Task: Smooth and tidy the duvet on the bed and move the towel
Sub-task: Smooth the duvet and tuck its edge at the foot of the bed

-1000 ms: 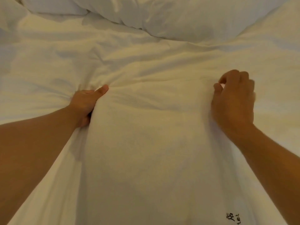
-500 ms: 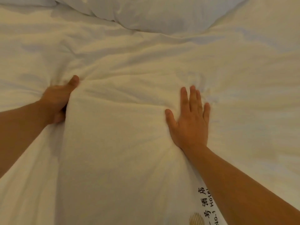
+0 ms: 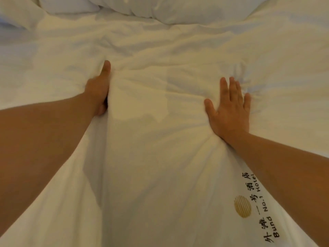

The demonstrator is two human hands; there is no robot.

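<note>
A white duvet (image 3: 178, 47) covers the whole bed, creased around both hands. Down the middle lies a raised white cloth (image 3: 160, 175) with a printed gold-and-black hotel logo (image 3: 249, 207); I cannot tell whether it is the towel or a fold of the duvet. My left hand (image 3: 98, 91) grips the left edge of this cloth, thumb on top and fingers tucked out of sight beneath. My right hand (image 3: 229, 111) presses flat on its right side with straight, spread fingers.
White pillows (image 3: 178, 9) lie bunched along the far edge, with another pillow corner (image 3: 16, 13) at the far left. Only white bedding fills the rest of the view.
My right hand has uncurled from a loose fist and now lies flat on the cloth. My left hand keeps its grip. More of the printed logo shows near my right arm.
</note>
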